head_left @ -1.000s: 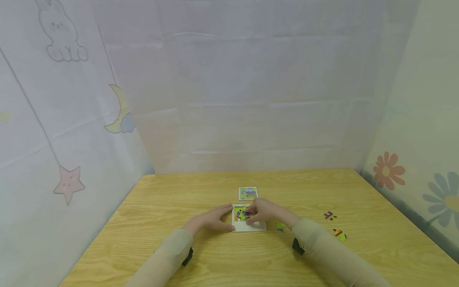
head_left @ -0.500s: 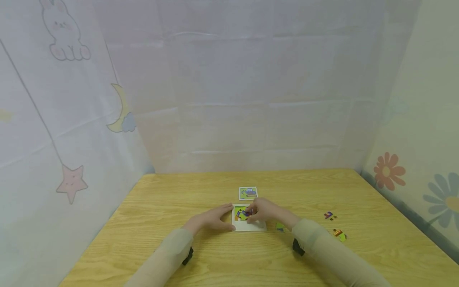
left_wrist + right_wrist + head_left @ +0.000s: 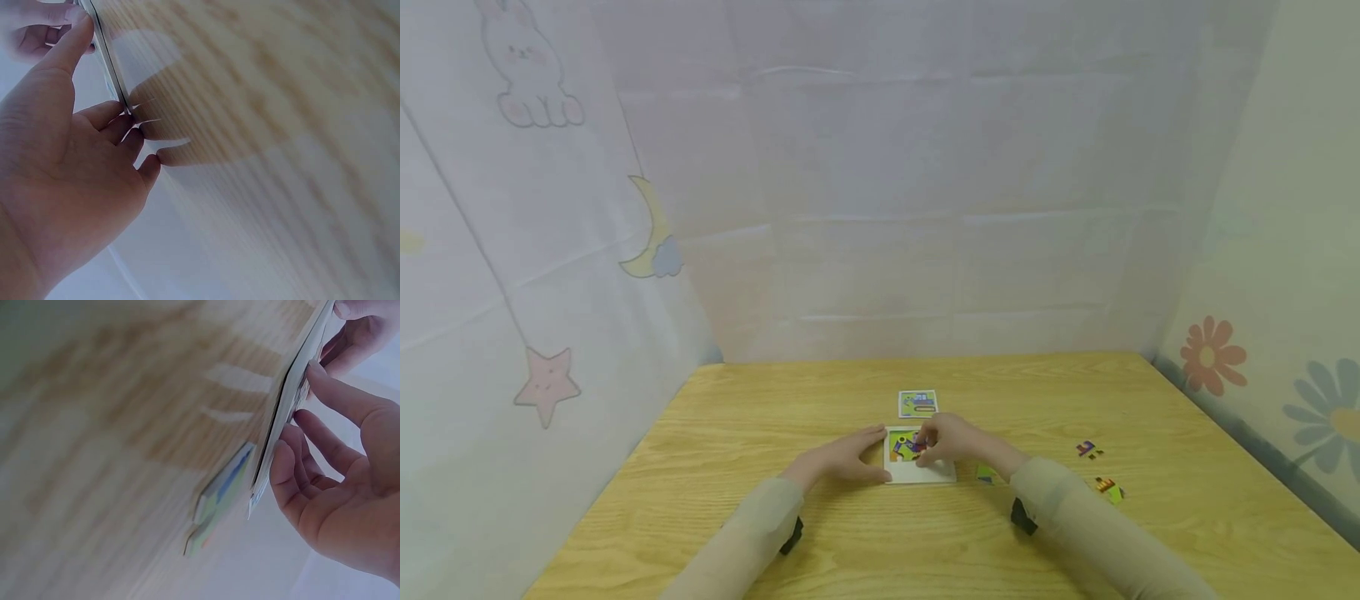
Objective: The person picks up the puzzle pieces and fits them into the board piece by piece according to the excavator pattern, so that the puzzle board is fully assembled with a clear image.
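Note:
A white puzzle tray (image 3: 925, 474) lies on the table in the head view, its recess partly filled with green, purple and orange pieces. My left hand (image 3: 848, 457) spans the tray's left side, thumb at the near corner and fingertips at the far one. Over the recess, the bent fingers and thumb of my right hand (image 3: 947, 439) hold a small red-and-purple puzzle piece (image 3: 921, 448), mostly hidden by the fingers. The right wrist view shows this thumb and these fingertips low against the tray (image 3: 290, 394). In the left wrist view, the left hand (image 3: 69, 137) touches the tray edge.
A picture card (image 3: 918, 404) with a purple digger lies behind the tray. Green pieces (image 3: 987, 474) sit by the right wrist. Farther right are two small groups, purple-red pieces (image 3: 1086, 448) and orange-green pieces (image 3: 1109, 488). Patterned cloth walls (image 3: 865, 275) surround the table.
My right fingertips shift slightly over the recess, and a red part of the piece shows more between them. My left hand stays at the tray's left side.

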{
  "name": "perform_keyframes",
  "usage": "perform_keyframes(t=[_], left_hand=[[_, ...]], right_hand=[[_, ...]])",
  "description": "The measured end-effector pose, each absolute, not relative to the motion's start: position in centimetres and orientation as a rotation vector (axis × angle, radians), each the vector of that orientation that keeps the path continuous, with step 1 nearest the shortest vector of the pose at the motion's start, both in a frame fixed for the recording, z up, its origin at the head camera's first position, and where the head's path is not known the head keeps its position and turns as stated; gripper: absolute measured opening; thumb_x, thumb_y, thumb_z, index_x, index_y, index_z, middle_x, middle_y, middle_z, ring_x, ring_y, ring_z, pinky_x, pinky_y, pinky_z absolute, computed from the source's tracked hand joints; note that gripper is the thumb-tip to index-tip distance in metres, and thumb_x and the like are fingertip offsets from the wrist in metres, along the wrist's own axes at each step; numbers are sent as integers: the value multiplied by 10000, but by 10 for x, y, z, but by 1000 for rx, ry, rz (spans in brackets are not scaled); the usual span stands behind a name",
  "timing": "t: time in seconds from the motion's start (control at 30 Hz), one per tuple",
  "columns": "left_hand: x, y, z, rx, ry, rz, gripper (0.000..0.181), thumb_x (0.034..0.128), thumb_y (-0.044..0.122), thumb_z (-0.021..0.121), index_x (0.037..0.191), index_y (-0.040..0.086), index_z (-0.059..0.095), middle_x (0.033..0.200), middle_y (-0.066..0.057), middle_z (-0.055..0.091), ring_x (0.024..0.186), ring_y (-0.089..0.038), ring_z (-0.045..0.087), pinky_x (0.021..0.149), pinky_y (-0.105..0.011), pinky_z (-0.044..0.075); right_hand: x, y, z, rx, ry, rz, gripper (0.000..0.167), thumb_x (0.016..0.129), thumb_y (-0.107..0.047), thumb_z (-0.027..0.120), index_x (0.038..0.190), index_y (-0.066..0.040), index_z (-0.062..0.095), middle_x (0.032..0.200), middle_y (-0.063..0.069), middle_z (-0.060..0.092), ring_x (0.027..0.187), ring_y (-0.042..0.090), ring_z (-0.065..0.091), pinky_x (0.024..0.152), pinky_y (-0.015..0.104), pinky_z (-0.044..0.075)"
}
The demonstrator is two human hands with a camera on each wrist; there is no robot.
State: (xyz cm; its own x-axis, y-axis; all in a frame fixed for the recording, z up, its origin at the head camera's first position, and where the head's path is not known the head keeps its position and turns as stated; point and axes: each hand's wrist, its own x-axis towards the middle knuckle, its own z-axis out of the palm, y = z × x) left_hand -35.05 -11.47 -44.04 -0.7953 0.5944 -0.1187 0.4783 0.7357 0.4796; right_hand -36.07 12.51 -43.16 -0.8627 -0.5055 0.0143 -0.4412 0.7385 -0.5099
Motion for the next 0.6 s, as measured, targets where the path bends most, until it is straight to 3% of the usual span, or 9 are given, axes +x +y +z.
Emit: perform_keyframes(t=[0.3,0.6], left_hand=[[-353,-115,-441,863,2673,634,826,857,457,642,1480,65,267,1560,-92,213,1430,-298,204,1154,-483,219],[-350,-114,-438,848,2669,630,820,856,454,642,1483,82,267,1562,-77,209,1432,-290,201,1161,-473,204]], right_hand=[[-359,126,-430,-789,2788,-819,273,757,-219,784,963,-70,686,782,-17,556,718,128,475,596,238,407],[-360,138,-427,-794,2745,-906,203,854,-233,690,1016,-111,699,882,-47,642,794,104,561,642,253,489]])
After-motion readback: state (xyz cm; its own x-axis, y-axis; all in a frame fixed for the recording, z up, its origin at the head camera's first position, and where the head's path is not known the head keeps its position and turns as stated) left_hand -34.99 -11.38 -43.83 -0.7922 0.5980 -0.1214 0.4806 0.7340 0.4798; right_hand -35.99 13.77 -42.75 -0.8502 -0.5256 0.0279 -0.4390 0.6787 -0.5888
